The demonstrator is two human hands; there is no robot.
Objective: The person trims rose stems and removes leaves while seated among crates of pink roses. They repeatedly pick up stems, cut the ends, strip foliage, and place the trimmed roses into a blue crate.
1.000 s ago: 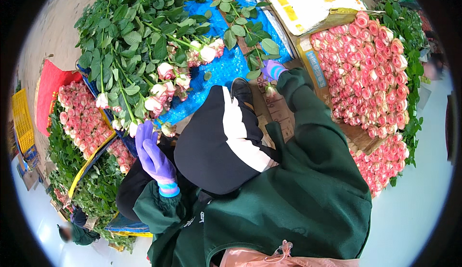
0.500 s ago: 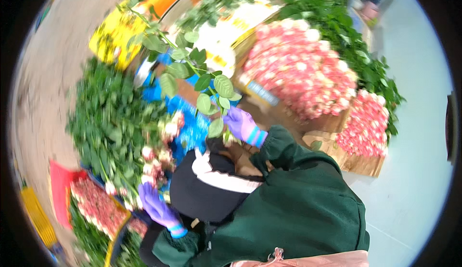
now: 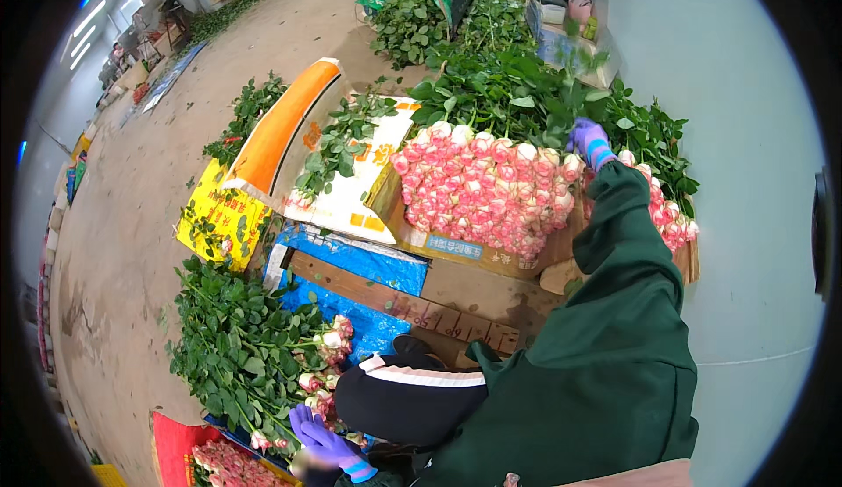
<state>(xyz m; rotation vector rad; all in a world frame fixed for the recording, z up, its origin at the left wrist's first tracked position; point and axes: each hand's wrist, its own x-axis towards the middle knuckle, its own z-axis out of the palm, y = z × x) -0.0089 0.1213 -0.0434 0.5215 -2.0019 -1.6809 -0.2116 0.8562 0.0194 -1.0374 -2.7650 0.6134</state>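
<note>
My right hand (image 3: 589, 140), in a purple glove with a striped cuff, reaches out to the far right. Its fingers are closed on a rose stem, whose leaves (image 3: 574, 75) blur above the hand. Just below it lies the right edge of a large stack of pink-and-white roses (image 3: 487, 190), blooms toward me. My left hand (image 3: 324, 439), gloved alike, is low at the left with fingers stretched out, holding nothing. Beside it are loose rose blooms (image 3: 316, 390) at the end of a heap of leafy stems (image 3: 241, 338).
A marked wooden board (image 3: 395, 298) lies on blue sheeting (image 3: 351, 250). Beyond are a white-and-orange sack (image 3: 289, 136) and a yellow sack (image 3: 224, 215). More roses sit in a red-lined container (image 3: 171, 452) at lower left. A pale wall (image 3: 737, 206) bounds the right; people stand far back.
My right hand has carried the rose from the middle over to the stacked roses at the far right. My left hand stays low by the loose blooms. The view has tilted up.
</note>
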